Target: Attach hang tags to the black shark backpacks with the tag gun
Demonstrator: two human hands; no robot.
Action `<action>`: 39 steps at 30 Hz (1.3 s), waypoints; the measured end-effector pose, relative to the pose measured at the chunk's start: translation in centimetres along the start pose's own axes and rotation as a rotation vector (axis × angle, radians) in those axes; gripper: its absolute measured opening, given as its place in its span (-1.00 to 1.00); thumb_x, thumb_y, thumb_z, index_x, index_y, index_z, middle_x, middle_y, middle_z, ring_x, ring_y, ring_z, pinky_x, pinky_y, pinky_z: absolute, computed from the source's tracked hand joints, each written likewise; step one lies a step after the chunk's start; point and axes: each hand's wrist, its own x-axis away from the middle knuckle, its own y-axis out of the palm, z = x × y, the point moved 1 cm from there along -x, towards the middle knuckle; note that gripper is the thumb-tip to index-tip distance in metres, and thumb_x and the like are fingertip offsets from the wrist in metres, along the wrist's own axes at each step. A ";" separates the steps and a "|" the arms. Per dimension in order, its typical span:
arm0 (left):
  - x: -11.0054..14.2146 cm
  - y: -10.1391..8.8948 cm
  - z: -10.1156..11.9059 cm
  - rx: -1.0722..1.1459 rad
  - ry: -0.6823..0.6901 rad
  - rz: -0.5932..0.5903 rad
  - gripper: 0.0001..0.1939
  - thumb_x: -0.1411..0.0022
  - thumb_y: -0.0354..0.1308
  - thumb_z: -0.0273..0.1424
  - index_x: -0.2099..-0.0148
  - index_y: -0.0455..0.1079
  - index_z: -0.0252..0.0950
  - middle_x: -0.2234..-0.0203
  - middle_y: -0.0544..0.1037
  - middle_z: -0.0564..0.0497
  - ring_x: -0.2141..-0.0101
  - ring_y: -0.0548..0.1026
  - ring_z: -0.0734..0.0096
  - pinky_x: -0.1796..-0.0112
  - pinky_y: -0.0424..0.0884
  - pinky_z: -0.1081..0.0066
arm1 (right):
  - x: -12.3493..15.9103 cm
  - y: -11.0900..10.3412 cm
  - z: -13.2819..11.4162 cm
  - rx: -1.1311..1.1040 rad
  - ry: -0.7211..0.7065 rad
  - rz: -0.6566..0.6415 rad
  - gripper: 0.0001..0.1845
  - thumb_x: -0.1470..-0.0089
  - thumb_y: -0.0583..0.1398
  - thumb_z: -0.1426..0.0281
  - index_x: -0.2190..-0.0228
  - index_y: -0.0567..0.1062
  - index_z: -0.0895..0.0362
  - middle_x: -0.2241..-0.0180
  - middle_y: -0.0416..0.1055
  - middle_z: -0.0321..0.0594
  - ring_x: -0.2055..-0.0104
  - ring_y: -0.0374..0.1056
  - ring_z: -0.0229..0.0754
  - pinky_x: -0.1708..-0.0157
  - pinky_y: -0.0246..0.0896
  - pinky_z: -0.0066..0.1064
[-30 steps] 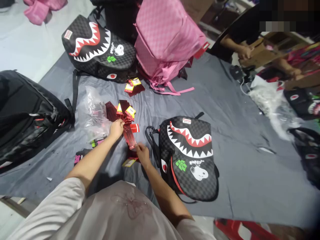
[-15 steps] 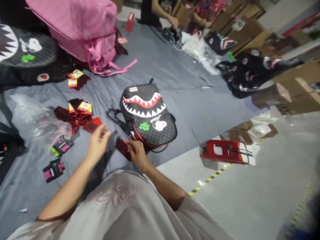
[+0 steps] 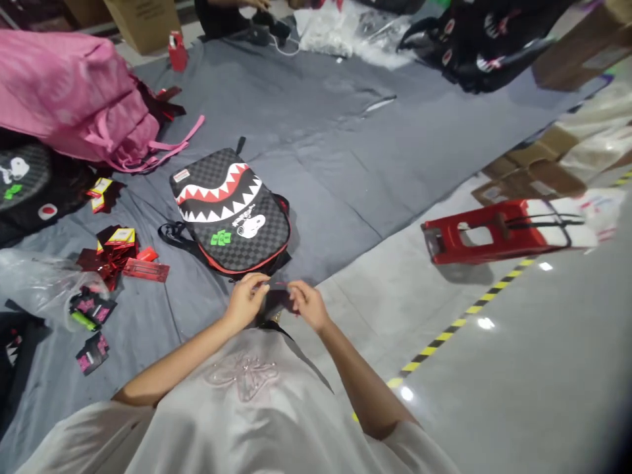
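Observation:
A small black-checked backpack (image 3: 224, 220) with a shark-mouth print lies on the grey cloth, just beyond my hands. My left hand (image 3: 247, 301) is closed in a pinch near the backpack's lower edge. Facing it, my right hand (image 3: 309, 306) is pinched too. A thin red string (image 3: 281, 284) stretches between the fingertips of both. Something dark shows below the string, and I cannot make out whether it is a tag or a strap. To the left, red hang tags (image 3: 112, 260) lie in a loose pile, with one red tag (image 3: 145, 270) flat beside them.
A pink backpack (image 3: 74, 92) and a black-checked one (image 3: 24, 174) stand at the left. Clear plastic bags (image 3: 34, 270) and small black-and-pink packets (image 3: 93, 353) lie nearby. A red plastic stool (image 3: 486, 230) is on the floor at right. Another person's hand (image 3: 259, 4) shows at the top.
My left hand has moved right, from beside the tag pile to meet my right hand. The string is now held between them, and the camera view has shifted.

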 end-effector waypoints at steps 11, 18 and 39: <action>-4.8 3.7 -0.6 -0.801 -0.301 -0.114 -0.62 -0.35 0.05 -0.21 -0.12 0.40 -0.25 0.11 0.61 -0.19 0.06 0.56 0.03 0.07 0.44 0.20 | -7.5 -8.0 7.2 -0.033 0.090 0.049 -0.69 -0.02 0.09 0.52 0.30 0.61 0.06 0.54 0.45 -0.33 0.47 0.29 -0.23 0.32 0.15 -0.41; -3.1 3.1 -1.3 -0.605 -0.221 -0.130 -0.52 -0.30 0.10 -0.43 -0.26 0.32 -0.23 -0.12 0.50 -0.08 -0.11 0.46 0.20 -0.15 0.34 0.27 | -8.6 -5.2 7.7 -0.200 0.169 -0.179 -0.76 0.01 0.09 0.47 0.37 0.56 0.11 0.57 0.39 -0.35 0.58 0.21 -0.29 0.47 0.10 -0.44; 7.9 -7.8 -5.9 0.218 -0.312 0.425 -0.68 -0.34 0.01 -0.16 0.22 0.42 -0.30 0.46 0.55 0.03 0.44 0.49 0.46 0.29 0.44 0.44 | -2.0 14.5 -3.6 -0.161 0.090 -0.408 -0.66 -0.12 0.13 0.24 0.10 0.47 0.10 0.24 0.53 -0.16 0.14 0.42 -0.09 0.05 0.29 -0.25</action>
